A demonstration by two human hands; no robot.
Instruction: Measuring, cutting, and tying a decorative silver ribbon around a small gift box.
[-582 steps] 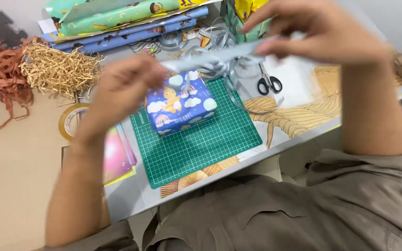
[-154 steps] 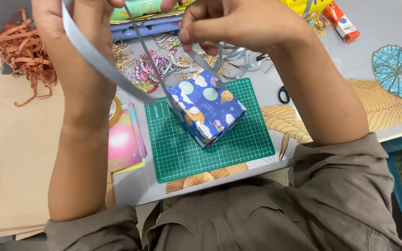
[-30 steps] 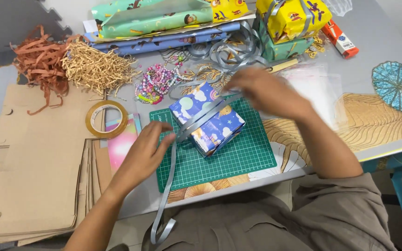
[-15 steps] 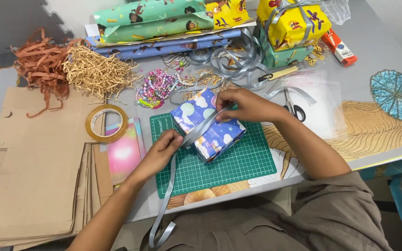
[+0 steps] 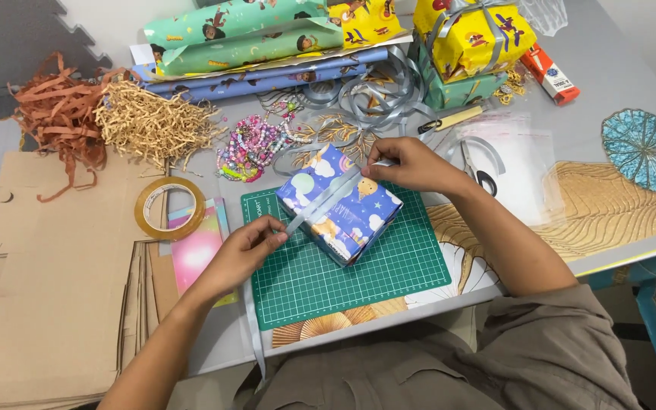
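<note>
A small box wrapped in blue cloud-patterned paper (image 5: 341,203) lies on the green cutting mat (image 5: 389,273). A grey ribbon (image 5: 326,199) runs diagonally over its top. My left hand (image 5: 248,244) pinches the ribbon at the box's near-left corner, and the ribbon's tail hangs down off the table edge. At the box's far-right edge my right hand (image 5: 408,163) pinches the ribbon's other end.
Scissors (image 5: 478,168) and a clear bag lie right of my right hand. Behind are beads (image 5: 250,144), loose grey ribbon (image 5: 373,91), wrapping paper rolls (image 5: 244,34), and a yellow wrapped gift (image 5: 472,38). A tape roll (image 5: 168,209), flat cardboard (image 5: 55,273) and paper shred (image 5: 153,121) sit left.
Both hands came down from lifting the ribbon high above the box. The ribbon now lies flat across the box top, stretched between the two hands.
</note>
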